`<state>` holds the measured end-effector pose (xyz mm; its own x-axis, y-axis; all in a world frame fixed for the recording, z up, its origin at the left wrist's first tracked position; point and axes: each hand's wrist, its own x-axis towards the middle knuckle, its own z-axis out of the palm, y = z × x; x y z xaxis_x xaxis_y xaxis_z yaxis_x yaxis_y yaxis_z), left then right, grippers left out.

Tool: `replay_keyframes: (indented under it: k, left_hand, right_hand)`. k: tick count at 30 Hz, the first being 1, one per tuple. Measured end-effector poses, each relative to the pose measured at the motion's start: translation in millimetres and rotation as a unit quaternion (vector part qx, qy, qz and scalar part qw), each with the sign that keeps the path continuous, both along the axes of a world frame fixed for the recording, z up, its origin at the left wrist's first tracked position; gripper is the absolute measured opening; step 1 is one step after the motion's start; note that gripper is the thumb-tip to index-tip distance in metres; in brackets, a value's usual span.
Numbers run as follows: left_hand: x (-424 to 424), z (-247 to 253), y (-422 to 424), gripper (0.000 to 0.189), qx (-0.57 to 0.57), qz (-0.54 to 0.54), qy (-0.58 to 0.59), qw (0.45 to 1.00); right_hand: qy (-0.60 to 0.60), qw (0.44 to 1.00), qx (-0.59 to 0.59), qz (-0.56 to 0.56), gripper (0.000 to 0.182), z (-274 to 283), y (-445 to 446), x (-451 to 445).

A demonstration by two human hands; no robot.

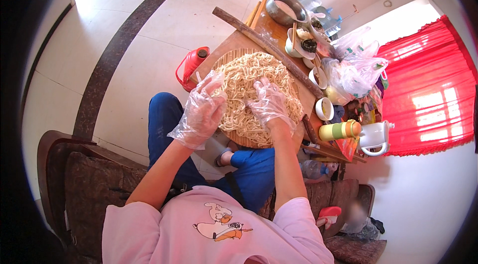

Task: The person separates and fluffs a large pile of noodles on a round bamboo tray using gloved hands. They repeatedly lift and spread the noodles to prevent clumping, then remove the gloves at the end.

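A thick layer of pale noodles (242,73) covers a round, ribbed tray (233,54) on a wooden board in front of me. Both hands wear clear plastic gloves. My left hand (207,103) is at the left edge of the noodles, its fingers partly curled; whether noodles lie between them cannot be made out. On the middle right of the heap rests my right hand (270,101), with its fingers spread and the tips touching the noodles. A long wooden rolling pin (267,49) lies slantwise across the board, beyond the tray.
Beyond the rolling pin stand a metal pot (285,6), bowls (324,109) and plastic bags (354,66). A yellow-green bottle (338,130) and a white kettle (374,137) are at the right, near a dark handle (309,128). A red container (194,63) stands off the board's left corner.
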<state>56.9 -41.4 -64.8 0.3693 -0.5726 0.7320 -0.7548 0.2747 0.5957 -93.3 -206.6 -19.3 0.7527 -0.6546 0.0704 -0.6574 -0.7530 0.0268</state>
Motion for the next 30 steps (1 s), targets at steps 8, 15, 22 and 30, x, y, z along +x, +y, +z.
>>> replay_keyframes:
  k: [8, 15, 22, 30]
  left_hand:
    - [-0.2, 0.0, 1.0, 0.015, -0.002, -0.004, 0.011, 1.000]
    - [-1.5, -3.1, 1.6, 0.015, 0.005, -0.003, 0.013, 1.000]
    - [-1.2, -0.7, 1.9, 0.015, 0.008, -0.004, 0.007, 1.000]
    - [-2.8, -3.0, 2.3, 0.014, 0.024, -0.005, 0.011, 1.000]
  right_hand:
    - [-0.071, 0.997, -0.027, 0.018, 0.041, -20.2, -19.3, -13.0]
    - [-0.118, 0.990, 0.069, 0.038, 0.038, -13.4, -23.7, -4.5]
    - [-0.341, 0.865, 0.354, -0.097, 0.041, 5.7, -45.4, -22.5]
    - [-0.311, 0.868, 0.371, -0.112, 0.029, 24.7, -29.9, -15.5]
